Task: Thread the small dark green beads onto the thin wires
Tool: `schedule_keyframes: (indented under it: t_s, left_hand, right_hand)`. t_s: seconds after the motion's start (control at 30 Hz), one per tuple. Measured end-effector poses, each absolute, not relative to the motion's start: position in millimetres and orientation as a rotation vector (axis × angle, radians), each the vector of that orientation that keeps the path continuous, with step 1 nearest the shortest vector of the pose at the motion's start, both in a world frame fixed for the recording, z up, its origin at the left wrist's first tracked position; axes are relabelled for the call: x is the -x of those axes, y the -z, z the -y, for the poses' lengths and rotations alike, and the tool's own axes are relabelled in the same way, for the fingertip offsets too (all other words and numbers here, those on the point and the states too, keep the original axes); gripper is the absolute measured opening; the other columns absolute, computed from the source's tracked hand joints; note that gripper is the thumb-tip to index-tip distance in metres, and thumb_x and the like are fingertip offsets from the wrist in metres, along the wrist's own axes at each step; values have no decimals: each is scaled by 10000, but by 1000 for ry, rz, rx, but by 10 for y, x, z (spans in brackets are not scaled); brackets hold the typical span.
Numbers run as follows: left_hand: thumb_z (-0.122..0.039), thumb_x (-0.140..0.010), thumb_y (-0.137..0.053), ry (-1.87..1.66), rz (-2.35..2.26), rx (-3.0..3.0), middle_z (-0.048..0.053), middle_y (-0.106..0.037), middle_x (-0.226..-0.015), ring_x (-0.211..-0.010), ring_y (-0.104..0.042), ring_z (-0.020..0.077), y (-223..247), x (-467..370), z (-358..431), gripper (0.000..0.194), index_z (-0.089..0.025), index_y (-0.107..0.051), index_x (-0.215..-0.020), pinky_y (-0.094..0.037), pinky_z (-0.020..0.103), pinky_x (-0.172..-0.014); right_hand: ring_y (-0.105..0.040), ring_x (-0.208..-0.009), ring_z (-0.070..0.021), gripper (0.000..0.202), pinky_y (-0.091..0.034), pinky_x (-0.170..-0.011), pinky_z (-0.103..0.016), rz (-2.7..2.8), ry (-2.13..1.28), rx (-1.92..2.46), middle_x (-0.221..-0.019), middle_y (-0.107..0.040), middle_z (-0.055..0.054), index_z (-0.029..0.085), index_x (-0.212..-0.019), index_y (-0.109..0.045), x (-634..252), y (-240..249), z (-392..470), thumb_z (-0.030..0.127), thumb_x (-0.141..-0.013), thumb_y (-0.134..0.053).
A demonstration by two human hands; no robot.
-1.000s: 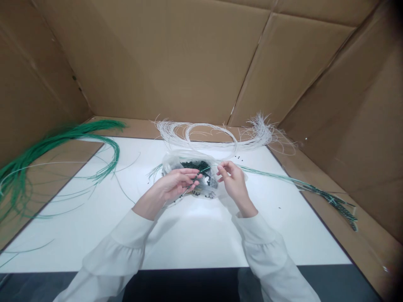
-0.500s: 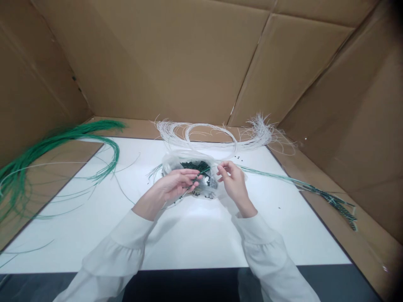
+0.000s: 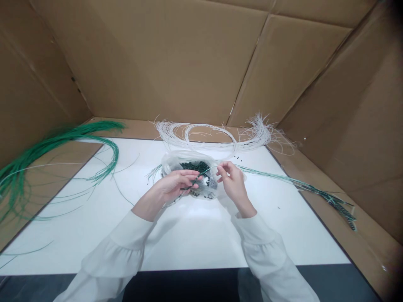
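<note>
A clear plastic bag (image 3: pixel 170 161) lies open at the middle of the white table, with many small dark green beads (image 3: pixel 197 166) inside. Over its near left side, my left hand (image 3: pixel 176 183) is closed on a thin strand carrying dark beads (image 3: pixel 194 181). My right hand (image 3: pixel 230 176), at the bag's right edge, pinches the pale green end of the same strand (image 3: pixel 209 169) between thumb and forefinger. The strand runs between both hands above the beads.
Green strands (image 3: pixel 63 136) spread at the left. A coil of white strands (image 3: pixel 210 144) lies at the back. Beaded green strands (image 3: pixel 336 203) reach over the right edge. Cardboard walls (image 3: pixel 163 63) stand around the white table (image 3: pixel 195 243).
The dark beads between my hands have slid down the strand toward my left hand, leaving more pale strand bare near my right fingers. Both hands stay almost in place.
</note>
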State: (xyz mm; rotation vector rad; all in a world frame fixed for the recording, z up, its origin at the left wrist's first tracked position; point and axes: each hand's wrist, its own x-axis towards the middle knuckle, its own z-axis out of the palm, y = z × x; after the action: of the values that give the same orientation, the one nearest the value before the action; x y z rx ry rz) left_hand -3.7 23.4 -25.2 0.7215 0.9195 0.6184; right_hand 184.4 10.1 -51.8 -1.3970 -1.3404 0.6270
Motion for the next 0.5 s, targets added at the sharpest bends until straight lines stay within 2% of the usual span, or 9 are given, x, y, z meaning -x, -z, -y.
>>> schedule_keyframes:
  t_s: [0.3, 0.5]
  left_hand:
    - [39, -575, -531, -625, -944, -710, 71, -662, -984, -665, -611, 103, 218, 26, -225, 340, -127, -635, -854, -406, 171, -513]
    - [58, -572, -529, -633, -902, -692, 96, -656, -996, -651, -603, 102, 239, 27, -231, 348, -114, -633, -856, -428, 184, -534]
  right_hand:
    - [-534, -570, -140, 210, -471, -444, -250, 1341, -635, 1399, -628, -530, -2, 177, -735, -515, -1848, 523, -106, 385, -758, -507]
    - [-534, -587, -143, 196, -476, -448, -254, 1340, -637, 1397, -647, -527, -5, 180, -727, -508, -1846, 522, -105, 373, -761, -498]
